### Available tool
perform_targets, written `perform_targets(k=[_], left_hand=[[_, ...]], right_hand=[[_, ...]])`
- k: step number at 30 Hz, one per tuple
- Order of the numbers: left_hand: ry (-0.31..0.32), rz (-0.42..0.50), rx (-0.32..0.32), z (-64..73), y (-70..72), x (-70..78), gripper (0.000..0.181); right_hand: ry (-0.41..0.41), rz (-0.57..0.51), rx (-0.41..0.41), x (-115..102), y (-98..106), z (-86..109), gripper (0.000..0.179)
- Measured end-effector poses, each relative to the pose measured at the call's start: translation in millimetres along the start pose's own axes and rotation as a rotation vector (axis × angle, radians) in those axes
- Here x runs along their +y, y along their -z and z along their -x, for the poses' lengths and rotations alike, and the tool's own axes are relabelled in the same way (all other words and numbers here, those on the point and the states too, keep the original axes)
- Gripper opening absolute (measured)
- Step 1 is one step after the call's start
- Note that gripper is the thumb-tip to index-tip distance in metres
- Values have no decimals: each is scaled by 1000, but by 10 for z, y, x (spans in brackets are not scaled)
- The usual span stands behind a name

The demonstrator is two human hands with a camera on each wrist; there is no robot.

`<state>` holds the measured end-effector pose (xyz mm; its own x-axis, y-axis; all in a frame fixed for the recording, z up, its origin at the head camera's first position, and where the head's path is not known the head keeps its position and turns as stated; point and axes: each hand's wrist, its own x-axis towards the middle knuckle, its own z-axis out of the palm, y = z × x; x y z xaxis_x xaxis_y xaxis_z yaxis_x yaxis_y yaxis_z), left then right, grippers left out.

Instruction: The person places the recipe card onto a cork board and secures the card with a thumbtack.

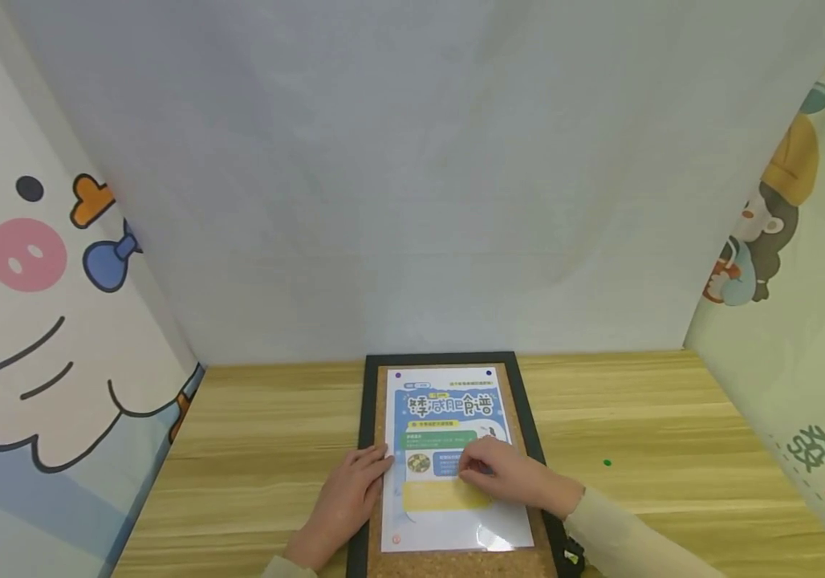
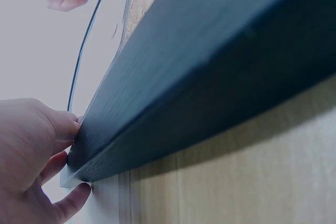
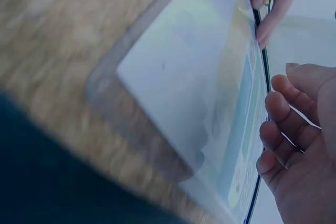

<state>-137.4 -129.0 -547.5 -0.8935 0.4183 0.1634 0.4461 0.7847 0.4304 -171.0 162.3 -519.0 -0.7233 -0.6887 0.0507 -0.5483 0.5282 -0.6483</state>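
At left: left hand [image 1: 343, 498], apparently holding the left side of the black frame [image 2: 173, 66], digits bent about its edge; firmness, cannot tell. Inside the frame: corkboard [image 1: 456, 564], flat on the wood-grain table [image 1: 268, 417]. On the cork: printed sheet [image 1: 427, 482] with a clear border. Top left corner: purple pin [image 1: 398, 375], looks done. Lower left: small reddish mark [image 1: 396, 539], pin or print, cannot tell. Top right: blue pin [image 1: 488, 372], looks done too. Then right hand [image 1: 510, 474] at the sheet's right-middle part, fingers curled, narrow gap to thumb; nothing seen between, but possibly something tiny hidden, so cannot tell. Lower right corner: no pin visible, so likely left to fix. Farther right: dark object [image 1: 573, 554] beside the frame, too unclear to name; then small green piece [image 1: 607, 462] on the table, possibly a spare pin. Judgement: about half done, top fixed, bottom unfinished.
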Motion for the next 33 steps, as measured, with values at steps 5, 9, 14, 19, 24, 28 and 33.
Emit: perform_targets(k=[5, 9, 14, 19, 24, 28, 33], left_hand=[[-1, -2, 0, 0, 1, 7, 32], [-2, -2, 1, -6, -2, 6, 32], [-9, -3, 9, -6, -2, 5, 32], [-11, -10, 11, -9, 1, 6, 32], [-12, -10, 13, -11, -13, -3, 32], [-7, -4, 14, -13, -23, -11, 31], [-16, -5, 24, -13, -19, -8, 31]], right_hand=[[-44, 33, 74, 118, 144, 169, 7], [-122, 19, 92, 191, 255, 315, 10], [-173, -3, 106, 281, 359, 473, 12], [-164, 18, 171, 367, 459, 597, 6], [-171, 71, 228, 450, 553, 735, 6], [-169, 104, 265, 503, 612, 847, 5], [-179, 104, 285, 571, 688, 978, 6]])
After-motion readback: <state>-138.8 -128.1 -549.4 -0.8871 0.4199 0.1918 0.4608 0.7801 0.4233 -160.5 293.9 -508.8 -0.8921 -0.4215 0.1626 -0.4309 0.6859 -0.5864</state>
